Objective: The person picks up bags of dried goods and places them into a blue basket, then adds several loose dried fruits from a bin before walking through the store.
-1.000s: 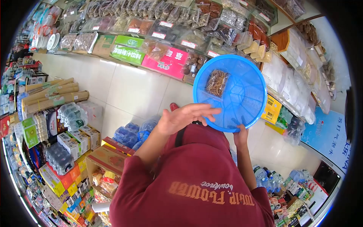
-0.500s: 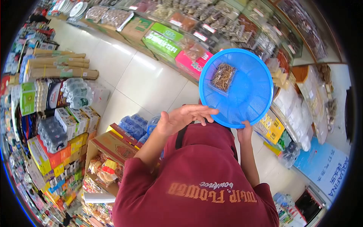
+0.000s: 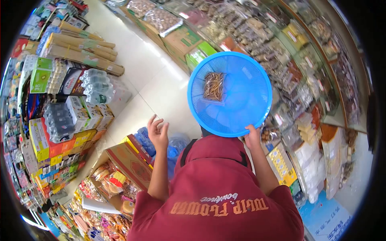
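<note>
My right hand [image 3: 253,137] grips the near rim of a round blue plastic basket [image 3: 245,96], thumb on the edge. Inside the basket, toward its left side, lies a clear packet of thin brown dried pieces [image 3: 214,86]. My left hand [image 3: 158,132] is raised to the left of the basket, apart from it, with its fingers loosely bent and spread and nothing in them.
Shelves of packed dried goods [image 3: 257,36] run along the top and right. On the left are stacked drink cartons [image 3: 78,114], bottle packs [image 3: 96,86] and rolled mats [image 3: 86,54]. An open cardboard box [image 3: 132,160] with packaged food stands at lower left.
My left hand has moved left and down, away from the basket's rim. The basket, still in my right hand, now appears further left, and the view of the shop has shifted.
</note>
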The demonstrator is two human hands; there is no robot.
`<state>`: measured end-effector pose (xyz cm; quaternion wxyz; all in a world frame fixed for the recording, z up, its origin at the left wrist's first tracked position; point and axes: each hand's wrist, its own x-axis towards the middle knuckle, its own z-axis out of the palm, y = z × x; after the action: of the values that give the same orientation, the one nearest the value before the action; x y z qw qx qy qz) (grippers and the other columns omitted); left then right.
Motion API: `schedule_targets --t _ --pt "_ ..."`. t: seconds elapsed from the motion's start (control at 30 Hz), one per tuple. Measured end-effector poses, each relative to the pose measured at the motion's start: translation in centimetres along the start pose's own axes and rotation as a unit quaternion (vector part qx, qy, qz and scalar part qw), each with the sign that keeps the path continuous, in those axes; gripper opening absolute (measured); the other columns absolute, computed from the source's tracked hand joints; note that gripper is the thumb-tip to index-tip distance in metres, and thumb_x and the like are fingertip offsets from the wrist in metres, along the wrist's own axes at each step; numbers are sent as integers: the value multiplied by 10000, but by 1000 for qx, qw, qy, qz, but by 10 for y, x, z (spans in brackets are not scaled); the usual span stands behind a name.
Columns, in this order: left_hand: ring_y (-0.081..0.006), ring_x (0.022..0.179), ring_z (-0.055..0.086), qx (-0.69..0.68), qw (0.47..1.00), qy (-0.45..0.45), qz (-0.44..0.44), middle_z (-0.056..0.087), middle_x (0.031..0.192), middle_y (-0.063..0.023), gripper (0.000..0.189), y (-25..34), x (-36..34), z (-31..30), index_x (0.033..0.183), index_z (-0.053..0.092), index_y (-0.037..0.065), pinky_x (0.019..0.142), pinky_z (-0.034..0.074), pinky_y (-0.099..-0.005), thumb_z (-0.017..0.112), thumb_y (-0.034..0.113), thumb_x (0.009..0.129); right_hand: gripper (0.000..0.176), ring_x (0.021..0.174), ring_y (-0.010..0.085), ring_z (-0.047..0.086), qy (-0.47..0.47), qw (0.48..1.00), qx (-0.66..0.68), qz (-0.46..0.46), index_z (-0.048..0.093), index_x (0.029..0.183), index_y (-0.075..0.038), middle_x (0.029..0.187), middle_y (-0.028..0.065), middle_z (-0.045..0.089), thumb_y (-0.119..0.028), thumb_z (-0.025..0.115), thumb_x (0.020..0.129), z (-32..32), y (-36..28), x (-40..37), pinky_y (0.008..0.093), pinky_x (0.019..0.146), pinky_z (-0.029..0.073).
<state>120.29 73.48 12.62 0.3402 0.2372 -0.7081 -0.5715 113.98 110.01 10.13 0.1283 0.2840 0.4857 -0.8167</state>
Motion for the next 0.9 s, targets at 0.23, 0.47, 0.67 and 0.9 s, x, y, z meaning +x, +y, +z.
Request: schedule_targets --t 0.23,0.47,0.67,0.9 --pt "-84 545 532 171 956 -83 -224 566 649 -14 105 -36 71 -25 847 570 11 487 416 -224 643 86 854 496 975 270 569 -61 995 -29 76 448 1195 2 1079 113 538 9 522 705 119 -15 79 398 780 515" --pt "-381 1252 399 498 843 7 -202 425 1334 -250 660 -162 24 -44 1359 323 -46 1050 324 -395 592 177 800 474 931 249 570 -147 981 -49 115 460 1182 1 1056 101 537 6 510 710 185 -19 136 384 756 515" --pt "-288 1128 529 33 734 -292 -612 556 1206 -199 530 -59 99 -50 1281 474 7 958 408 -452 396 396 929 415 881 217 575 -141 979 -79 127 482 1130 8 1009 85 540 21 507 715 236 -22 155 346 703 513" --pt "-234 938 616 -100 922 67 -367 638 1013 -138 356 -82 219 -75 1187 541 61 784 479 -288 481 296 927 396 901 229 566 -154 973 -123 123 500 1112 10 1011 87 544 31 510 717 292 3 186 354 733 500"
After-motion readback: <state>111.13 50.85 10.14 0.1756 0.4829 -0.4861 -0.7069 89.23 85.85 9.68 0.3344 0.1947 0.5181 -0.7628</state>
